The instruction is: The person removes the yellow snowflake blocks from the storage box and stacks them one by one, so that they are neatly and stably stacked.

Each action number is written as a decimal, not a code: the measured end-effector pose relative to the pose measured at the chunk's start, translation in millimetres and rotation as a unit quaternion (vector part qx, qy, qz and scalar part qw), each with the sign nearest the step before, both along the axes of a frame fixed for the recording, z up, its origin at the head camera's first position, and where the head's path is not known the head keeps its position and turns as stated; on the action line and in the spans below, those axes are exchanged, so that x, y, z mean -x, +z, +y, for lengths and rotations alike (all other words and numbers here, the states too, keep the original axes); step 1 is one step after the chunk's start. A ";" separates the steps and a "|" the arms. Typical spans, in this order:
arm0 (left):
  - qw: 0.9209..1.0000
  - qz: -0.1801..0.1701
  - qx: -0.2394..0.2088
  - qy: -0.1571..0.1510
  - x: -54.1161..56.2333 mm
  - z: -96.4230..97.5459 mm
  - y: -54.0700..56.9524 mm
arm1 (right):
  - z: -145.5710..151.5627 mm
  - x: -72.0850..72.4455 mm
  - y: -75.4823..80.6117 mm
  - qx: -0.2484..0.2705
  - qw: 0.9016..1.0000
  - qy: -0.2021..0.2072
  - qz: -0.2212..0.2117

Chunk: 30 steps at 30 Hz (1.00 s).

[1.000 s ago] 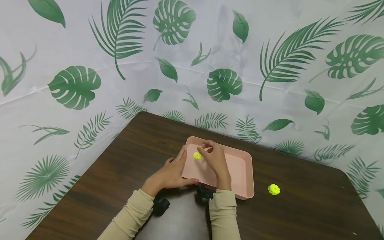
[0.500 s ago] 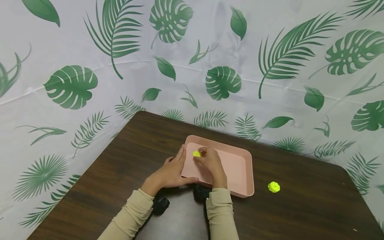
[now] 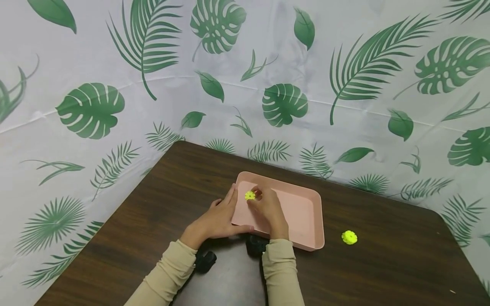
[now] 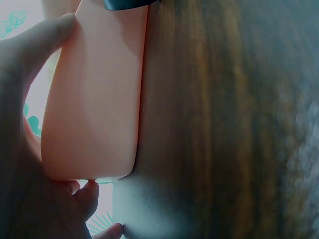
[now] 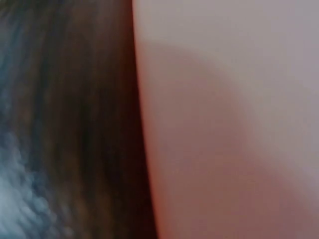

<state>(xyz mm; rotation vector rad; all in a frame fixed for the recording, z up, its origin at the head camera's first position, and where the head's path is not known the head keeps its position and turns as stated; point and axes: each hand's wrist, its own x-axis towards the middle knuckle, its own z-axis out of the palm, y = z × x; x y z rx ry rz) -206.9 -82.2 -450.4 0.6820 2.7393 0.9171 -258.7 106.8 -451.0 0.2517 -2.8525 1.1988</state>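
A shallow pink tray [image 3: 302,212] lies on the table. My left hand [image 3: 214,219] rests against its near left corner, fingers straight along the left wall and thumb along the front wall. In the left wrist view the thumb [image 4: 47,37] touches the tray wall [image 4: 94,109] near the rim. Over the tray's left part, my right hand [image 3: 269,208] pinches a small yellow flower-shaped piece [image 3: 249,195] between thumb and fingers. Its fingertips are partly hidden. The right wrist view shows only the tray wall [image 5: 209,129], blurred, and no hand.
Another yellow flower-shaped piece [image 3: 349,237], seemingly a small stack, lies on the dark wooden table [image 3: 183,182] right of the tray. A leaf-patterned sheet [image 3: 237,97] hangs behind. Black wrist devices [image 3: 205,262] sit beneath both wrists.
My right hand has moved down and slightly left, its fingers closing on the yellow piece, which tilted and now faces up again. The left hand and tray stay in place.
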 end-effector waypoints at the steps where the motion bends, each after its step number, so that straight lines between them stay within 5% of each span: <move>1: 1.000 0.001 -0.001 -0.001 0.0 0.0 0.4 | 0.0 -0.1 0.3 0.005 1.000 0.003 0.002; 20: 1.000 0.003 0.002 -0.002 0.7 0.3 3.9 | 2.2 1.6 0.9 0.007 0.999 0.026 -0.025; 30: 1.000 -0.001 0.004 0.003 0.3 0.2 -2.1 | 7.0 -5.6 8.8 0.015 1.000 0.025 0.011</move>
